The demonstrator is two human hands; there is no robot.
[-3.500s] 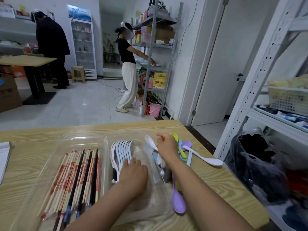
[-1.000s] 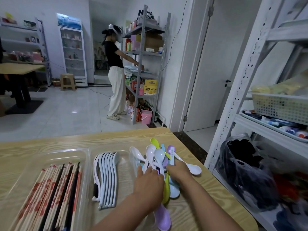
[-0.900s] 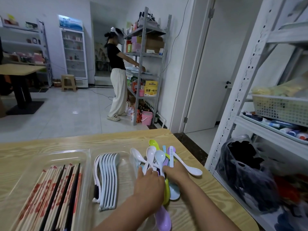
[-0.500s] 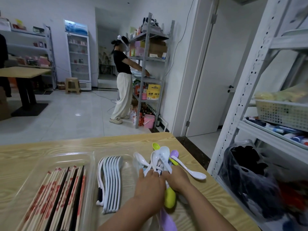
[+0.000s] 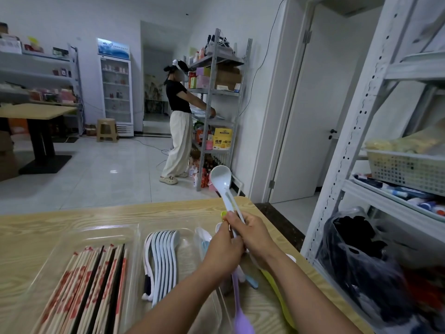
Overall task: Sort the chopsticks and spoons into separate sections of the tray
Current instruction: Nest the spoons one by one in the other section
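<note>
Head view: both hands' fingers (image 5: 234, 221) curl around bunched spoons (image 5: 222, 186).

Illumination is even, cool and moderately dim, with no hard shadows. A small glare spot shows on the floor tiles (image 5: 114, 171) beyond the tabletop (image 5: 72, 215). Wide-angle distortion bends the shelf upright (image 5: 349, 131) right of the tabletop. The purple spoon (image 5: 240, 317) at the tabletop's near edge is blurred.
</note>
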